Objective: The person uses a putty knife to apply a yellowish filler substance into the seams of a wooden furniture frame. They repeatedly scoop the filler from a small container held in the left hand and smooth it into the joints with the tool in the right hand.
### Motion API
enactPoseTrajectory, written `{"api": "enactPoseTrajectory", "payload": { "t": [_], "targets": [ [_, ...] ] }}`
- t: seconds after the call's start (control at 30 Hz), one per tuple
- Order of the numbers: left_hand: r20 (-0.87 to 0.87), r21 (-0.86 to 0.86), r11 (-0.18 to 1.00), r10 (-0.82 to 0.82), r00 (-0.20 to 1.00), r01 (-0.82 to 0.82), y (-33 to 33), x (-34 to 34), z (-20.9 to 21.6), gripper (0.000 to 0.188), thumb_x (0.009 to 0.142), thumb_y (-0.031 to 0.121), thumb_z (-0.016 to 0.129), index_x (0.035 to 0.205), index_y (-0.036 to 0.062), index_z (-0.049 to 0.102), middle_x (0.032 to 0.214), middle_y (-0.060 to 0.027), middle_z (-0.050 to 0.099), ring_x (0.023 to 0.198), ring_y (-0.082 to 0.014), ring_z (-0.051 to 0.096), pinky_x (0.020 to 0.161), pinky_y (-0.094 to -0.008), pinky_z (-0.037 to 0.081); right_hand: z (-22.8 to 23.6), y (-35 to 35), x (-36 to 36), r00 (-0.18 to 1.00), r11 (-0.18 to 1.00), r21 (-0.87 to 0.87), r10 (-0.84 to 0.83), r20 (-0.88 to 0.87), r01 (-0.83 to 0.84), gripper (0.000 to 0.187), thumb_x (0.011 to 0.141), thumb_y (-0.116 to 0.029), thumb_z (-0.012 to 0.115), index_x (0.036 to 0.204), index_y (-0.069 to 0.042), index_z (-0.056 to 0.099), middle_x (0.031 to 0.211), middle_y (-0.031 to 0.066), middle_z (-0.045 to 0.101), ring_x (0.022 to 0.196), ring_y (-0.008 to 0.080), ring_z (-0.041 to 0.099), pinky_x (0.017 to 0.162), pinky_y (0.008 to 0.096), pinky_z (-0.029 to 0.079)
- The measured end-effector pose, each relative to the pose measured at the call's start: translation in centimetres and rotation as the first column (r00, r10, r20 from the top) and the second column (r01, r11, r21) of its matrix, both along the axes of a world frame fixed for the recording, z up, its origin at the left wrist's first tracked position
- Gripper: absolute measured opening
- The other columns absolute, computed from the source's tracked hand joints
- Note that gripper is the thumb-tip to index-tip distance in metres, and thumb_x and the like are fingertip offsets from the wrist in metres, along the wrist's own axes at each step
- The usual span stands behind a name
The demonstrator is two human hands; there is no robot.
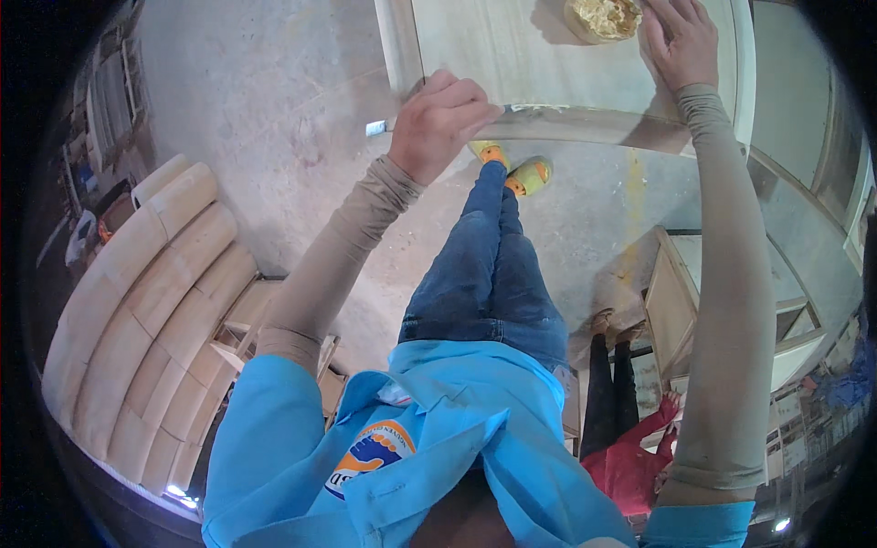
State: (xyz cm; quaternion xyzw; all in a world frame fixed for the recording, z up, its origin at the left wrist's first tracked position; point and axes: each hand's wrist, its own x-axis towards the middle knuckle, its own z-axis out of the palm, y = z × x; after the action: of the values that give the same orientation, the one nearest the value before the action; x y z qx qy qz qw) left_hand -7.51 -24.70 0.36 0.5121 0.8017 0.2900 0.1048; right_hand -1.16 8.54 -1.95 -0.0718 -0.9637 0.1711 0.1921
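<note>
My left hand is closed around a flat metal scraper and presses it along the curved front edge of a pale wooden panel. Only the tool's grey end shows past my fist. My right hand lies flat, fingers spread, on the far part of the panel's top, right next to a round container of yellowish putty. Both forearms wear beige sleeves. Below the panel edge I see my blue jeans and yellow sandals.
A stack of curved pale wooden pieces stands at the left on the concrete floor. Wooden frames and cabinets stand at the right. Another person in a red top and dark trousers is beside my right arm.
</note>
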Motion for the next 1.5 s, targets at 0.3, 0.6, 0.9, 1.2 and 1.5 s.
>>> {"api": "enactPoseTrajectory", "payload": {
  "t": [0.3,0.6,0.9,1.2,1.5],
  "targets": [
    [0.077,-0.006,1.0,-0.022,0.997,0.022,0.4,-1.0,0.3,0.014,0.078,0.015,0.075,0.092,0.014,0.077,0.088,0.0016,0.064,0.084,-0.0209,0.057,0.072,-0.0335,0.051,0.1,0.0,0.0,1.0,1.0,0.016,0.001,0.026,-0.001,0.034,0.089,-0.009,0.059,0.12,-0.009,0.071,0.132,0.0137,0.064,0.125,0.0356,0.056,0.107,0.0475,0.043],
    [-0.031,0.034,0.996,-0.084,0.996,0.085,4.0,-0.6,1.3,0.012,0.076,0.013,0.072,0.088,0.0133,0.074,0.085,-0.0003,0.061,0.085,-0.0217,0.059,0.07,-0.0348,0.053,0.0,0.1,0.2,0.999,1.0,-0.001,-0.011,0.038,0.011,0.035,0.089,-0.009,0.058,0.121,-0.011,0.071,0.133,0.0129,0.064,0.126,0.0355,0.055,0.108,0.0477,0.042],
    [-0.082,-0.091,0.989,-0.128,0.988,0.12,6.0,0.3,2.0,0.006,0.079,0.014,0.068,0.083,0.0103,0.069,0.083,-0.0031,0.058,0.086,-0.023,0.06,0.07,-0.0368,0.054,-0.2,-0.1,0.3,0.999,0.999,-0.014,-0.031,0.035,0.032,0.035,0.089,-0.008,0.058,0.121,-0.011,0.072,0.133,0.0115,0.064,0.126,0.034,0.055,0.109,0.0467,0.041],
    [-0.176,-0.124,0.985,-0.142,0.974,0.121,6.7,0.9,2.3,0.002,0.074,0.012,0.064,0.075,0.0105,0.065,0.081,-0.0036,0.057,0.088,-0.0223,0.06,0.067,-0.0359,0.055,-0.3,0.1,0.3,1.0,1.0,-0.015,-0.012,0.0,0.012,0.034,0.089,-0.009,0.058,0.12,-0.01,0.072,0.133,0.0121,0.064,0.126,0.0344,0.055,0.107,0.0468,0.042],
    [-0.235,-0.24,0.961,-0.198,0.952,0.141,6.9,1.0,4.0,0.004,0.077,0.013,0.064,0.08,0.0105,0.066,0.085,-0.0027,0.056,0.087,-0.0221,0.058,0.066,-0.0347,0.054,-0.5,0.1,0.3,1.0,1.0,-0.024,0.001,-0.002,-0.001,0.035,0.089,-0.009,0.058,0.122,-0.01,0.071,0.133,0.013,0.064,0.126,0.0354,0.055,0.108,0.047,0.042]
  ]
}}
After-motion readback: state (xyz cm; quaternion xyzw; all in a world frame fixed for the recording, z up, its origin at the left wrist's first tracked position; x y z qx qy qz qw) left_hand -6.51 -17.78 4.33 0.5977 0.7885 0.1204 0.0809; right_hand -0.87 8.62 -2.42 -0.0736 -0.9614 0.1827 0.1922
